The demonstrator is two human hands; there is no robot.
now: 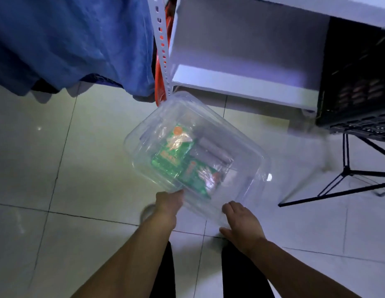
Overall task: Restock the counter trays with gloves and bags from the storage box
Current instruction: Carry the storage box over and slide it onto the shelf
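Head view: clear rectangular plastic storage box (241, 151) holding green packets (174, 162), low before white shelf unit (241, 82). Gripped at rim farthest from shelf by left hand (169, 203); right hand (241, 220) against same rim, grasp unclear. Probably light, slick, flexible; best taken under opposite rims

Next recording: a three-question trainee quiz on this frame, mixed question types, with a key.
1. True or false: the clear storage box sits on the white shelf.
2. What is the main colour of the printed packets inside the box? A) green B) purple C) black
3. Fill in: beside the packets lie grey ____.

Key: 1 false, it is out in front of the shelf, over the tiled floor; 2 A; 3 rolls.
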